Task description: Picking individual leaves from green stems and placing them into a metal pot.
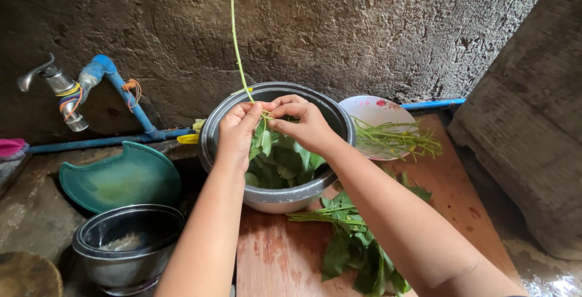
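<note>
Stem [237, 54] pinched by both hands over pot [209, 136].

Both bare forearms are reaching forward from the bottom edge and converging toward the middle. The left hand [237, 132] is showing its back to the camera, its fingers curling inward and its thumb pressing toward the fingertips in a pinch. The right hand [305, 124] is angling in from the right, knuckles up, its fingertips pinching closed and touching those of the left hand.
</note>
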